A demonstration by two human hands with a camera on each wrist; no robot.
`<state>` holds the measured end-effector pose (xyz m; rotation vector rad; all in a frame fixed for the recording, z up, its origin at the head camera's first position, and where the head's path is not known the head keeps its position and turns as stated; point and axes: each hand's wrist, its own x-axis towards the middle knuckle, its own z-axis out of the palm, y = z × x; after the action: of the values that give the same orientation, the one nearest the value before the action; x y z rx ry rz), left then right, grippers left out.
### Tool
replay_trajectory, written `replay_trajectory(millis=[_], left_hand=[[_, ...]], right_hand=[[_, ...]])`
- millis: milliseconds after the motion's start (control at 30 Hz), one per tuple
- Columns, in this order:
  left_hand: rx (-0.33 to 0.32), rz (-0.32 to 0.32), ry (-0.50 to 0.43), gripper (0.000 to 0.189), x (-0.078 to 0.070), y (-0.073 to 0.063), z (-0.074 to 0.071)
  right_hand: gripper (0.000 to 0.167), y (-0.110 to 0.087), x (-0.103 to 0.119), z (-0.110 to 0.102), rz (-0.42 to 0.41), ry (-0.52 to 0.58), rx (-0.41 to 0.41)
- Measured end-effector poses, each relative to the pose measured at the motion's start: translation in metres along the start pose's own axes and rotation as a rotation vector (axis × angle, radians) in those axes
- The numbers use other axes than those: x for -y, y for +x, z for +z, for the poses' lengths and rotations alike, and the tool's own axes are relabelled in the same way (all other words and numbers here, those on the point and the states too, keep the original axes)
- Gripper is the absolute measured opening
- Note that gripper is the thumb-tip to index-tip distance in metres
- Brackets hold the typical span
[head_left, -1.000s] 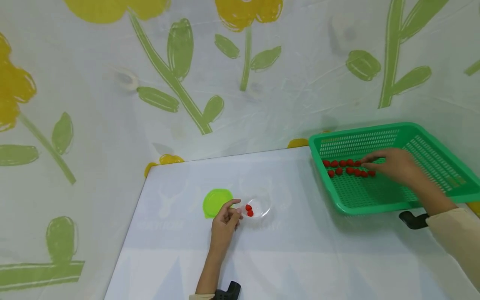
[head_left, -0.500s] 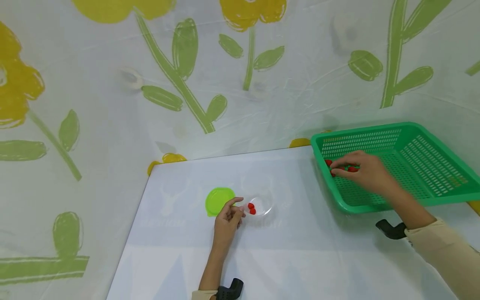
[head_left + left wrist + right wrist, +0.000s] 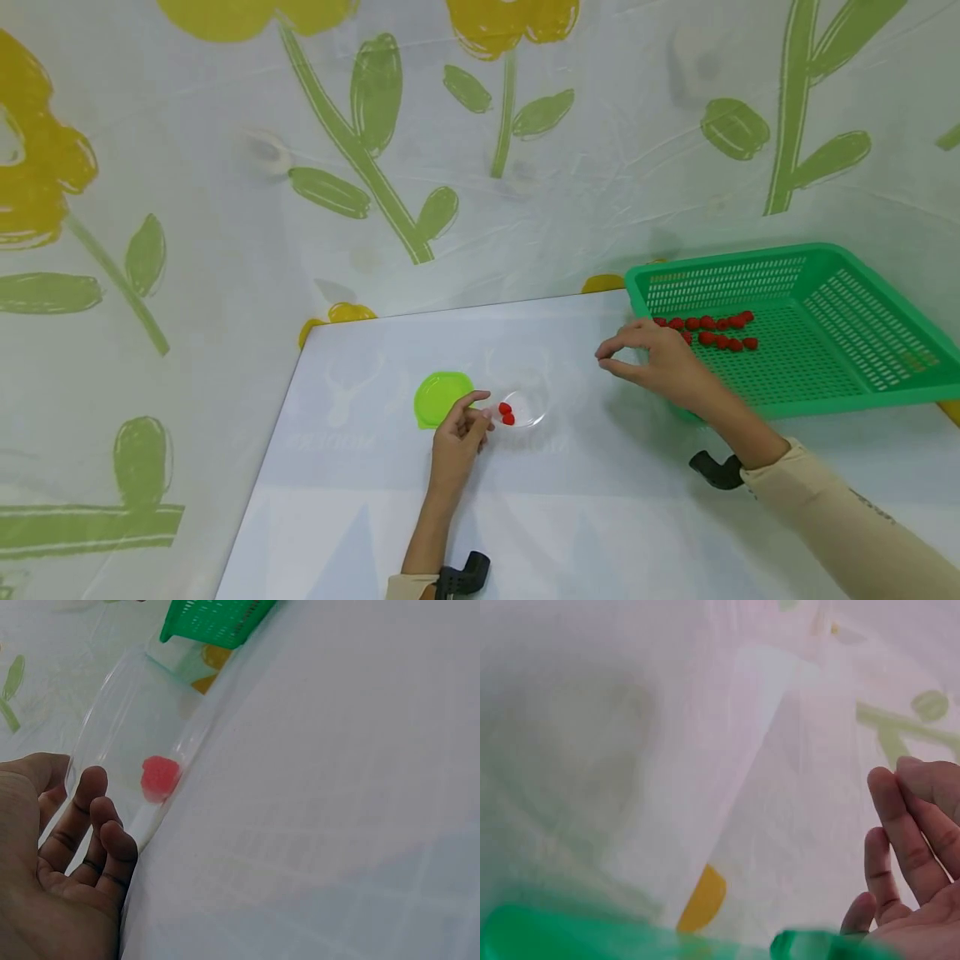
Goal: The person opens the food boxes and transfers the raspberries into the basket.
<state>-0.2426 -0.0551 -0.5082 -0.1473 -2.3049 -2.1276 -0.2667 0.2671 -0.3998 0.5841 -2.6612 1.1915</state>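
At the clear plastic bowl (image 3: pixel 531 408), my left hand (image 3: pixel 456 437) holds the near-left rim between thumb and fingers. Two small red berries (image 3: pixel 507 419) lie in the bowl; the left wrist view shows a lumpy red berry (image 3: pixel 160 778) through its wall. A round lime-green lid (image 3: pixel 438 398) lies behind my left hand. My right hand (image 3: pixel 660 362) is above the left rim of the green basket (image 3: pixel 795 408), its thumb and index fingertips meeting. In the right wrist view the fingertips (image 3: pixel 889 780) touch, and I cannot tell whether a berry is between them.
Several red berries (image 3: pixel 722 342) lie in two rough rows at the basket's left side. The white table (image 3: pixel 360 467) ends at a back edge against a flower-printed curtain (image 3: pixel 247 208). Black wrist mounts (image 3: pixel 465 575) sit on both forearms.
My right hand has moved left, from over the berries in the basket to past its left rim. My left hand stays at the bowl. The view has shifted slightly.
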Motion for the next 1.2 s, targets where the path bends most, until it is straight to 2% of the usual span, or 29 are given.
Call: replay_trajectory(millis=[167,300,500,667,867,933,1000,1200], left_hand=[[-0.001,-0.008,0.007,0.028,-0.001,0.000,-0.001],[-0.004,-0.015,0.005,0.027,0.000,0.000,-0.002],[-0.006,-0.010,-0.003,0.028,0.000,0.001,-0.002],[0.003,-0.009,-0.012,0.029,0.001,0.002,0.000],[0.008,-0.010,-0.014,0.029,0.000,0.001,0.001],[0.010,-0.010,-0.015,0.029,-0.001,0.001,0.001],[0.013,-0.012,-0.017,0.029,-0.002,0.002,0.001],[0.021,-0.015,-0.024,0.031,-0.002,0.002,0.000]], right_hand=[[0.017,0.007,0.005,0.024,-0.076,-0.016,0.044],[0.017,0.012,0.012,0.041,-0.082,-0.001,0.083],[0.015,0.021,0.020,0.068,-0.036,0.010,0.141],[0.016,0.025,0.023,0.086,0.013,-0.003,0.147],[0.017,0.028,0.026,0.103,0.120,-0.070,0.181],[0.017,0.029,0.026,0.107,0.133,-0.098,0.184],[0.016,0.031,0.025,0.111,0.120,-0.127,0.182],[0.015,0.037,0.029,0.121,0.014,-0.204,0.183]])
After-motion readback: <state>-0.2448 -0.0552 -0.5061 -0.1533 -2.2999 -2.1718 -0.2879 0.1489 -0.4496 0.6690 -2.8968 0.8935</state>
